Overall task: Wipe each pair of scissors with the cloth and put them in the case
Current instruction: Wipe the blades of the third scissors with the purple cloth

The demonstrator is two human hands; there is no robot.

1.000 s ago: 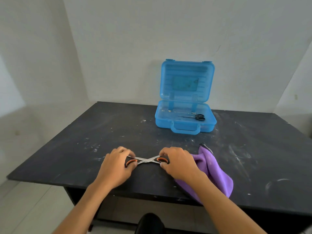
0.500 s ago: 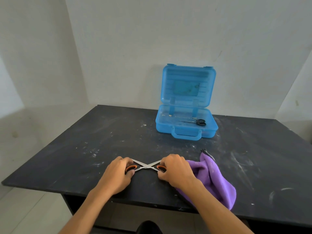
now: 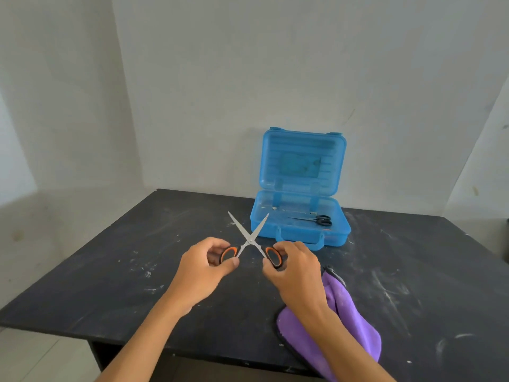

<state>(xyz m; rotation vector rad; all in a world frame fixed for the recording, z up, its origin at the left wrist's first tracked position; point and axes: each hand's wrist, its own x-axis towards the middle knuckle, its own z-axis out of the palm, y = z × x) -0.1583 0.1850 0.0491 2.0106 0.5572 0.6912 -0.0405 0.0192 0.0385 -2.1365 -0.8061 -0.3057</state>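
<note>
Gripping one orange-and-black handle each, the left hand [image 3: 205, 264] and right hand [image 3: 292, 267] are curled tight around the scissors [image 3: 249, 239], held above the table [image 3: 110, 271] with blades splayed beyond the fingertips. Light, stiff and sharp, they are judged best held by the handles while the soft cloth [image 3: 344, 312], lying under the right wrist, is run along the slick blades; the case [image 3: 300, 232] stands open further ahead.

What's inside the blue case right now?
One pair of black-handled scissors lies in the open blue case, toward its right side. A few pale specks sit near the back left. The front wall hides a strip of the floor.
</note>
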